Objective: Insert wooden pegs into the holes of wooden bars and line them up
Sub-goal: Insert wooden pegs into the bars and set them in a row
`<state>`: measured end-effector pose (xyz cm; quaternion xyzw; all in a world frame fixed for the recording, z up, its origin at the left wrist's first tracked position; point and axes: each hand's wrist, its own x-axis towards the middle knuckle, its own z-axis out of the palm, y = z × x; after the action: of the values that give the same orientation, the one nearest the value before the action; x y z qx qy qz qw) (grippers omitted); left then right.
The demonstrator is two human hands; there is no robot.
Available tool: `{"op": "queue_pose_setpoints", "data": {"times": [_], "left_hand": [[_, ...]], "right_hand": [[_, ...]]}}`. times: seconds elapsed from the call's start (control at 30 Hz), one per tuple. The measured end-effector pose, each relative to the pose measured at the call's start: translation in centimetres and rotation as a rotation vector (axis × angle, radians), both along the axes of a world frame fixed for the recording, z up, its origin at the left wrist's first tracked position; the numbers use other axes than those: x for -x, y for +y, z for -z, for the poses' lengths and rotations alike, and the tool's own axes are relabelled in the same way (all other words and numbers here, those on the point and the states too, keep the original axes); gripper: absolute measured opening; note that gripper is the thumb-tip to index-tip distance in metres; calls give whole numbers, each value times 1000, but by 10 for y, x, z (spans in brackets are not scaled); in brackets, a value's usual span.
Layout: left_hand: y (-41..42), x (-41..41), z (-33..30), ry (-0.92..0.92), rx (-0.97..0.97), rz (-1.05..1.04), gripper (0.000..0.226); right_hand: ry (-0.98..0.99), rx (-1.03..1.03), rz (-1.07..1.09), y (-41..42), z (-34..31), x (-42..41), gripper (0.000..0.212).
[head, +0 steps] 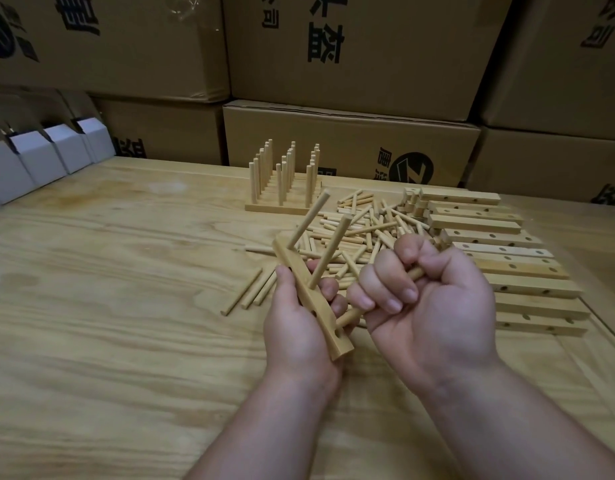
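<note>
My left hand [295, 327] grips a wooden bar [313, 303], tilted above the table, with two pegs [328, 251] standing out of its holes. A third peg [347, 317] meets the bar lower down, and my right hand [427, 292] is curled round it, fist tight. One hole near the bar's near end is open. Behind my hands lies a loose pile of pegs [365, 223]. At the right, several bars with empty holes [507, 261] lie side by side. Finished bars with upright pegs [285, 178] stand lined up further back.
A few stray pegs [254, 289] lie left of my hands on the wooden table [108, 289]. Stacked cardboard boxes [351, 140] wall off the back. White folded cartons [46, 154] sit at the far left edge.
</note>
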<state>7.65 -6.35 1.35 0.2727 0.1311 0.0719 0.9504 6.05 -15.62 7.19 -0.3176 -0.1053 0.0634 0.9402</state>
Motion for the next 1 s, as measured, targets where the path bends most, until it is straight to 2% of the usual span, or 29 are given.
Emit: {"op": "queue_pose_setpoints", "data": {"times": [0.47,0.67,1.0], "left_hand": [[4,2,0,8,165,79,44],[-5,12,-2,5,143,154,49],[-4,11,1,123,143,77,48]], "right_hand": [[-7,39,-25,8,12,0,15],[0,66,39,6,17,-1,14],[-30,58,106,16,27,3,11]]}}
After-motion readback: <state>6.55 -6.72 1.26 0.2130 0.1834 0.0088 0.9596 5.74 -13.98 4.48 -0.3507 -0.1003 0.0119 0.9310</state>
